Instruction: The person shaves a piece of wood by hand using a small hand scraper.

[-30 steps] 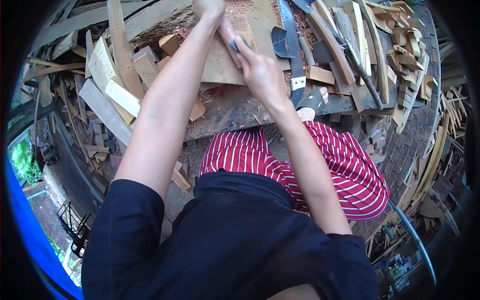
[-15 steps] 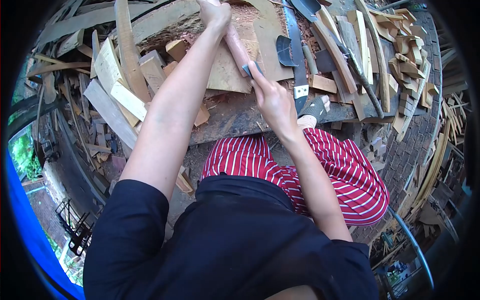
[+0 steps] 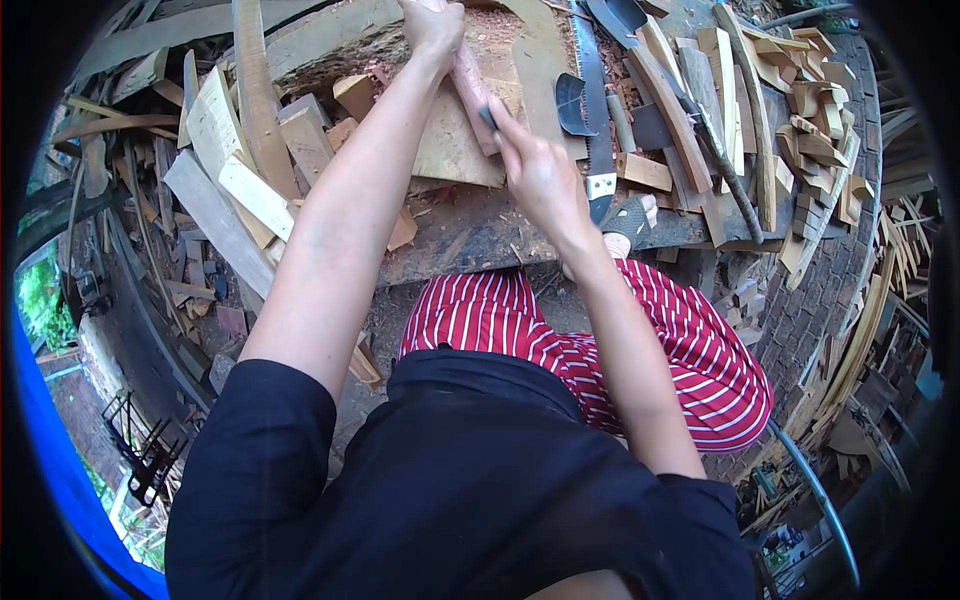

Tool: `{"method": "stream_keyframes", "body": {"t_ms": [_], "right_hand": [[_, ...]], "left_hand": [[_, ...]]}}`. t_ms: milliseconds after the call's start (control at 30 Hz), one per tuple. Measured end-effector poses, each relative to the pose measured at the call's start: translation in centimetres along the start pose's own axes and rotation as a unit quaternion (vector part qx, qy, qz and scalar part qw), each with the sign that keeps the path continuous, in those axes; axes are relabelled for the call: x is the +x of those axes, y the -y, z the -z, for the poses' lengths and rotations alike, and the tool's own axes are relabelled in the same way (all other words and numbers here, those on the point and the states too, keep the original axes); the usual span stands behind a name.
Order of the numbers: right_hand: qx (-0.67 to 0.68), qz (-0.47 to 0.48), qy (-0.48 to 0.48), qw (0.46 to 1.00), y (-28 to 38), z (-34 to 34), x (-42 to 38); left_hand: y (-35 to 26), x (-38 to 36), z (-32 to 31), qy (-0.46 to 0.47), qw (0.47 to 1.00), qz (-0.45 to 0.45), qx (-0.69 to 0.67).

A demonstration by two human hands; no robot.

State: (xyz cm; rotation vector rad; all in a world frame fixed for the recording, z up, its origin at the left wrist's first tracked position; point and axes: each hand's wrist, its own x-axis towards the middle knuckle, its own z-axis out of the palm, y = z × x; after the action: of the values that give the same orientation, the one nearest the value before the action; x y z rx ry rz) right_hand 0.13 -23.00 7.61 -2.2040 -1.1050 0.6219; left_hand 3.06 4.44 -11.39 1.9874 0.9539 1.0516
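At the top of the view my left hand (image 3: 436, 32) is closed around the far end of a rounded, reddish wooden stick (image 3: 468, 88). The stick slants down toward me, its near end over a pale wooden board (image 3: 455, 150). My right hand (image 3: 545, 180) pinches a small dark grey piece of sandpaper (image 3: 487, 117) and presses it against the stick's side, close to the near end. To the right of that hand lies a long saw blade (image 3: 592, 110) with a dark sheath-like piece (image 3: 572, 103) beside it.
Wood offcuts (image 3: 225, 130) crowd the left side, and stacked blocks (image 3: 815, 110) the right. A curved wooden piece (image 3: 672, 115) and a thin branch (image 3: 725, 165) lie right of the saw. My foot (image 3: 630, 222) rests at the dark bench edge (image 3: 450, 250).
My right hand has slid the sandpaper a short way up the stick, away from its near end. My left hand keeps its hold in nearly the same place.
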Motion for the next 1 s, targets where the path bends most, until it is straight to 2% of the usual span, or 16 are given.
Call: {"method": "stream_keyframes", "body": {"t_ms": [33,67,100,167,267,333,367,433,500,533,633,767,833,900,967,1000], "right_hand": [[0.002,0.002,0.002,1.0,0.1,-0.2,0.0],[-0.008,0.008,-0.004,1.0,0.3,-0.3,0.3],[-0.022,0.013,-0.011,1.0,0.4,-0.3,0.6],[-0.009,0.033,-0.027,0.999,-0.8,-0.7,-1.7],[-0.024,-0.004,0.007,1.0,-0.6,0.0,-2.9],[0.003,0.001,0.006,1.0,-0.6,-0.1,0.2],[0.035,0.007,0.008,0.999,-0.6,-0.2,1.6],[0.057,0.009,0.021,0.998,-0.9,0.0,1.9],[0.092,-0.006,0.032,0.995,-1.3,0.6,-0.3],[0.071,-0.062,0.075,0.993,-0.9,1.3,-1.6],[0.103,-0.015,0.026,0.994,-1.8,0.4,-2.4],[0.08,-0.028,0.049,0.995,-2.2,0.8,-2.2],[0.09,-0.031,0.009,0.995,-1.9,-0.8,-2.9],[0.105,-0.035,-0.025,0.994,-1.5,-1.3,-3.4],[0.106,-0.068,0.008,0.992,-0.8,-0.7,-3.4],[0.072,-0.065,0.025,0.995,-0.9,-0.1,-3.1]], "left_hand": [[0.6,-0.2,0.0,-0.001,1.0,0.001,0.003],[1.1,-0.1,-0.1,0.005,0.97,0.072,-0.231],[1.5,0.2,-0.6,0.011,0.88,0.138,-0.454],[0.5,0.2,-0.5,-0.001,0.881,0.129,-0.454],[0.6,-0.1,-0.6,-0.002,0.918,0.134,-0.372],[1.4,0.2,-0.6,-0.011,0.992,-0.026,-0.126],[0.2,0.2,-0.1,-0.013,0.992,-0.026,-0.124],[-1.9,0.0,0.7,-0.015,0.981,0.055,-0.187],[-1.4,0.1,0.7,0.0,0.99,0.021,-0.14],[-1.4,0.2,0.7,0.019,0.995,-0.013,-0.093],[-1.9,0.0,0.7,0.01,0.984,0.047,-0.171],[-2.5,0.1,0.9,0.027,0.977,0.078,-0.195],[-2.0,0.2,0.8,0.022,0.993,0.037,-0.112],[-0.7,0.4,0.2,0.016,0.993,0.022,-0.117],[-1.3,0.5,0.8,0.001,0.977,-0.145,0.155],[-1.9,0.3,0.5,-0.001,0.996,0.014,-0.092]]}}
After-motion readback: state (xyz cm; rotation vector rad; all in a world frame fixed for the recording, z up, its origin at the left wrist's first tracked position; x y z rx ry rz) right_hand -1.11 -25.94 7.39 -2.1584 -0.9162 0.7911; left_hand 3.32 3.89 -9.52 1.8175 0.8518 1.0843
